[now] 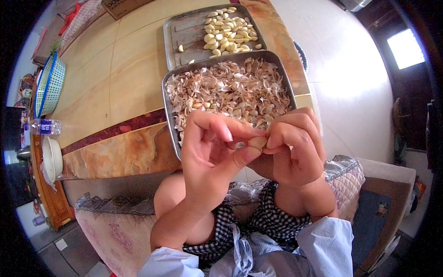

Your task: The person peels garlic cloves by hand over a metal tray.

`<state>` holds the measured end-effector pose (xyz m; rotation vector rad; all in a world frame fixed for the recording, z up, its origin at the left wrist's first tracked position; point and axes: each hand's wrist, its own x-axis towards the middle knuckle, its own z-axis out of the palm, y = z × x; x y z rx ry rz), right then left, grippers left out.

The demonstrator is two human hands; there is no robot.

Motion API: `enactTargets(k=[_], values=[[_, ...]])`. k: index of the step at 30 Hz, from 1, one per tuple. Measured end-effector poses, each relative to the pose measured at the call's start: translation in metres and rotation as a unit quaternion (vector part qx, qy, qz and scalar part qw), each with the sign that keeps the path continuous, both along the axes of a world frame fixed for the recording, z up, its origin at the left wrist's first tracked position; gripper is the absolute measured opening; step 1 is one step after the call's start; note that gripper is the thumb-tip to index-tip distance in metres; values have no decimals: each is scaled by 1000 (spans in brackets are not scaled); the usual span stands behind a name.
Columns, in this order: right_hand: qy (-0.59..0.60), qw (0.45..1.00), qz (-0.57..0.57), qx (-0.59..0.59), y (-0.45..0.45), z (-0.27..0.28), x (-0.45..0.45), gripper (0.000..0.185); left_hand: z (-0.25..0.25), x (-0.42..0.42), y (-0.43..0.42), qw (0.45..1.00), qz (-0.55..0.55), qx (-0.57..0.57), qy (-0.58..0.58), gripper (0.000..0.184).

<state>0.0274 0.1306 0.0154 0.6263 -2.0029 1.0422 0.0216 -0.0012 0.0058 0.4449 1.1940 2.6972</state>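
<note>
Between my two hands is a small garlic clove (257, 142), pale brown and partly covered by fingertips. My left hand (214, 152) pinches it between thumb and fingers. Close against its right side, my right hand (295, 143) has its fingers curled and pressed together at the clove's end. Both hands are over the near edge of a metal tray (169, 115) heaped with garlic skins (226, 87), with some cloves among them. Behind it, a second metal tray (184, 34) carries many peeled garlic cloves (228, 34), mostly on its right side.
Both trays stand on a marble-patterned table (124, 60). At the left are a blue-rimmed basket (51, 85), a plastic bottle (45, 126) and a white bowl (53, 158). A cardboard box (122, 6) sits at the far edge. A quilted sofa cover (110, 231) lies beneath me.
</note>
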Motion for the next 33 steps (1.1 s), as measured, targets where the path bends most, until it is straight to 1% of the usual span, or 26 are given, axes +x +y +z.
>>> enactTargets(k=[1, 3, 4, 6, 7, 8, 10, 11, 12, 14, 17, 19, 21, 24, 26, 29, 30, 32, 33], values=[[0, 1000, 0, 0, 0, 0, 0, 22, 0, 0, 0, 1000, 0, 0, 0, 32], [9, 999, 17, 48, 0, -1, 0, 25, -1, -1, -1, 997, -17, 48, -58, 32], [9, 999, 17, 48, -1, -1, 1, 25, -2, -3, -2, 997, -17, 48, -58, 32], [2, 999, 30, 38, -4, -3, 3, 27, -3, -7, -4, 991, -18, 109, -75, 32], [-8, 999, 33, 24, -5, -1, 4, 21, 0, -6, -7, 989, -1, 102, -104, 31], [-8, 999, 34, 23, -4, -1, 4, 21, 3, -6, -7, 989, 0, 101, -104, 31], [-63, 998, 15, -15, -1, -2, 2, 15, 5, -5, -9, 995, 17, 82, -51, 30], [-114, 992, -18, -55, -3, -1, 0, 13, 5, -5, -10, 995, 18, 81, -51, 30], [-130, 991, -22, -30, 1, -5, -5, 14, 4, -5, -10, 996, 1, 84, -39, 30], [-204, 978, -43, -20, 3, -12, -9, 13, 4, -4, -11, 996, -16, 88, -28, 30], [-207, 978, -35, 3, 4, -25, -16, 12, 5, -2, -11, 997, -24, 65, -18, 30], [-197, 980, -40, 10, 3, -24, -17, 11, 3, -2, -12, 997, -39, 56, 29, 29], [-187, 981, -45, 18, 3, -23, -17, 11, 3, -2, -13, 996, -50, 60, 32, 31], [-216, 975, -59, 6, 4, -18, -12, 12, 4, 1, -14, 996, -70, 48, 24, 36], [-276, 959, -71, 8, 6, -14, -9, 13, 5, 1, -15, 996, -80, 32, 15, 38], [-249, 966, -75, 13, 7, -14, -12, 15, 8, 2, -14, 995, -94, 16, 23, 40], [-249, 966, -76, 12, 6, -14, -13, 15, 9, 3, -14, 996, -89, 15, 10, 38], [-179, 982, -43, -30, 5, -12, -13, 20, 9, 4, -13, 996, -84, 13, -4, 35], [-179, 982, -43, -30, 7, -11, -13, 20, 9, 4, -14, 997, -82, 13, -6, 32]])
